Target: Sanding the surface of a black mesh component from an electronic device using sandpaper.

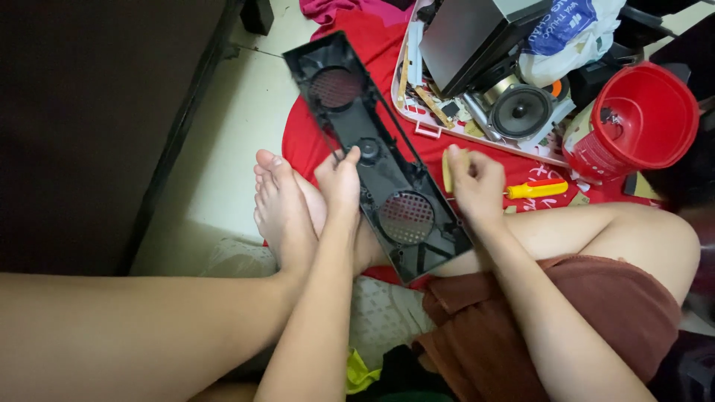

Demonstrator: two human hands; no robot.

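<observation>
Lap: the person is sitting on the floor, one knee bent to the right and the other leg stretching out to the left; brown shorts (536,327) are covering the right thigh.
Foot: a bare foot (279,208) is lying just left of the left hand, toes pointing away.
Left hand: the left hand (339,182) is gripping the left edge of the black panel near its middle, thumb pressing on the panel face.
Black panel: the long black plastic panel (372,156) is lying diagonally, its near end resting on the lap and its far end reaching up and to the left over the floor. It is showing two round mesh grilles, one near each end, and a small round opening between them.
Right hand: the right hand (477,182) is sitting just right of the panel, fingers curling shut around a small pale yellow object (449,167); what that object is cannot be told.
Screwdriver: a screwdriver (538,189) with a yellow and red handle is lying on the red cloth (313,141), just right of the right hand.
Red bucket: a red bucket (640,119) is tilting on its side, further right.
Tray: a white tray (417,123) is holding a round speaker (520,112) and small parts.
Grey box: a grey box (465,37) is standing over the tray's far part, beside a white and blue plastic bag (573,33).
</observation>
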